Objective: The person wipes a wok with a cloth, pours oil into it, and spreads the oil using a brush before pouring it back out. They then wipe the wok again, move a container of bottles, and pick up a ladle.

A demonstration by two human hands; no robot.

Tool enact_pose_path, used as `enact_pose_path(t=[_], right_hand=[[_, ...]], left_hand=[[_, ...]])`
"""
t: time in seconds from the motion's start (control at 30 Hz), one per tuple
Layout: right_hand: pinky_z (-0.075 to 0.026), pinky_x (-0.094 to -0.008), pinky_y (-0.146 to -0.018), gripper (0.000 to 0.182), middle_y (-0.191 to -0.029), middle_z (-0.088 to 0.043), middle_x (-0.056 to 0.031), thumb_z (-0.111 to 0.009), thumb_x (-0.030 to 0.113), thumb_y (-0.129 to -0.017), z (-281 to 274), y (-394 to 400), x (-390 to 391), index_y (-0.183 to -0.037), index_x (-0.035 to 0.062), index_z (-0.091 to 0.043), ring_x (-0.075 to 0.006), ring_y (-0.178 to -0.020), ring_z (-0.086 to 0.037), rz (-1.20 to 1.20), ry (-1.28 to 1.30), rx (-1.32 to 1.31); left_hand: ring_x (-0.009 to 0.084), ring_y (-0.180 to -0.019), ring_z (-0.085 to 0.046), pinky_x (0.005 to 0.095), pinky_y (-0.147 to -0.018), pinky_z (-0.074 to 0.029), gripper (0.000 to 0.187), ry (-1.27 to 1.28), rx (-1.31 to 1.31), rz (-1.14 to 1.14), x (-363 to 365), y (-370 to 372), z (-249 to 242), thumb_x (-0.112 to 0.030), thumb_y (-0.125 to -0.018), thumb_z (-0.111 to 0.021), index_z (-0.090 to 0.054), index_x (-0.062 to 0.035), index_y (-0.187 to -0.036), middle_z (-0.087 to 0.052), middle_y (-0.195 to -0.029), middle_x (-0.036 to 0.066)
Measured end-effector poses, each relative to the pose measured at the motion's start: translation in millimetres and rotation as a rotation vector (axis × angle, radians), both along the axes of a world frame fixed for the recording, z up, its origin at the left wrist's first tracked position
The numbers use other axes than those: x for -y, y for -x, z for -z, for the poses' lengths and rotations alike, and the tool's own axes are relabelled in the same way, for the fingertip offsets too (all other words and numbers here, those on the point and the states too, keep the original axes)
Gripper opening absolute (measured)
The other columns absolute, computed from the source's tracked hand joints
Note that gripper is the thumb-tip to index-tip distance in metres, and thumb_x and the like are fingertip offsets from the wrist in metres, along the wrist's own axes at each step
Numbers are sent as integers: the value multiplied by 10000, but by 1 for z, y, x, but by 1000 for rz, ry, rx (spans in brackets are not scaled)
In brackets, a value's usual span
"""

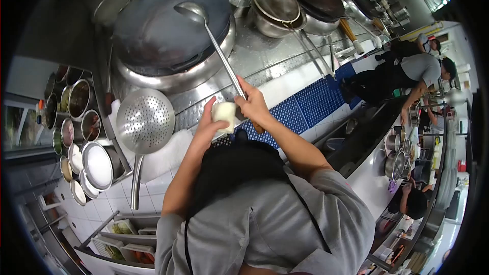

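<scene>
Left hand (205,125) grips a cream-white, squarish item (224,114), just left of the right hand (253,106), which clasps a long-handled steel ladle (219,48) slanting forward-left from its fingers.

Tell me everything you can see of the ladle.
The ladle is silvery, shiny and metal-looking, with a small rounded bowl on a long, straight, slim handle. The right hand closes round the handle's lower part, and a brown end, perhaps wood, shows past the fingers. The ladle slants away from the person, its bowl over the dark wok. Whether the bowl touches the wok, or holds anything, I cannot tell.
</scene>
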State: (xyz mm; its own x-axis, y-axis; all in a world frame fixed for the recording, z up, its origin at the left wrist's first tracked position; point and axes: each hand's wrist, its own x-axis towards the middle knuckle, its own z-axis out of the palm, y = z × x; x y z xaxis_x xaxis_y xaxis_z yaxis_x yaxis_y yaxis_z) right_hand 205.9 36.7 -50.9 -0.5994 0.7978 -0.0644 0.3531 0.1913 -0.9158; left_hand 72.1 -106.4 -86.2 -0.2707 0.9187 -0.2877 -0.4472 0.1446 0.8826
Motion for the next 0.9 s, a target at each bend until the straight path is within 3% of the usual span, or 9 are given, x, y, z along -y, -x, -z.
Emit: enact_pose_path(t=[0.1,0.2,0.3,0.33,0.5,0.6,0.77,0.8,0.9], right_hand=[[-524,-343,-693,653,-946,-723,-225,-636,102,-865,22,-23,-9,-1495,67,-465,-248,-675,-658,45,-104,-110],[-436,-277,-544,634,-691,-595,-22,-617,66,-900,11,-56,-11,-1510,51,-446,-103,-550,-471,119,-161,-86],[-429,-300,-536,624,-635,-532,-44,-627,87,-894,6,-95,-13,-1493,45,-462,-113,-544,-437,177,-117,33],[-504,-399,-586,627,-672,-625,-213,-620,141,-890,16,-110,-15,-1493,71,-463,-316,-543,-618,187,-120,81],[-538,-483,-673,591,-779,-670,-280,-637,141,-897,48,-170,-39,-1467,68,-496,-420,-672,-672,172,-236,269],[-547,-532,-758,587,-920,-689,-285,-638,115,-903,67,-195,-84,-1467,88,-476,-445,-832,-680,103,-450,444],[-540,-517,-777,482,-928,-702,-246,-668,175,-907,50,-192,-114,-1362,111,-520,-442,-845,-684,116,-329,535],[-542,-503,-771,457,-938,-706,-240,-682,199,-906,45,-190,-117,-1331,102,-545,-439,-834,-686,100,-268,572],[-538,-406,-706,383,-790,-711,-162,-719,315,-908,38,-215,-129,-1171,45,-652,-312,-729,-702,40,-149,437]], left_hand=[[290,-1309,-530,416,-1109,-435,819,-164,432,-80,19,8,21,-108,-819,-716,-352,-113,-1553,-523,-1437,127],[305,-1289,-557,488,-1073,-481,798,-248,663,-139,31,10,25,-478,-870,-761,-424,-119,-1498,-552,-1430,101],[344,-1197,-611,505,-1017,-516,607,-33,602,-259,31,13,14,-339,-924,-703,-497,-48,-1414,-618,-1329,151],[334,-1153,-633,486,-997,-528,573,-7,596,-286,29,11,12,-288,-910,-703,-515,-31,-1387,-638,-1279,157],[306,-1014,-696,429,-907,-573,477,141,501,-354,31,5,25,-150,-847,-700,-583,18,-1278,-694,-1136,159],[292,-940,-709,418,-836,-592,457,201,387,-280,25,-3,21,-147,-827,-709,-599,36,-1231,-700,-1092,151],[266,-846,-713,388,-745,-596,440,243,163,-126,0,-20,2,-136,-798,-727,-616,64,-1175,-707,-1019,158],[284,-884,-710,396,-790,-589,411,252,141,-76,-4,-22,2,-138,-806,-724,-619,37,-1163,-704,-1024,164],[282,-869,-708,391,-792,-587,450,301,108,-71,-16,-28,-7,-162,-775,-744,-623,39,-1159,-706,-1008,151]])
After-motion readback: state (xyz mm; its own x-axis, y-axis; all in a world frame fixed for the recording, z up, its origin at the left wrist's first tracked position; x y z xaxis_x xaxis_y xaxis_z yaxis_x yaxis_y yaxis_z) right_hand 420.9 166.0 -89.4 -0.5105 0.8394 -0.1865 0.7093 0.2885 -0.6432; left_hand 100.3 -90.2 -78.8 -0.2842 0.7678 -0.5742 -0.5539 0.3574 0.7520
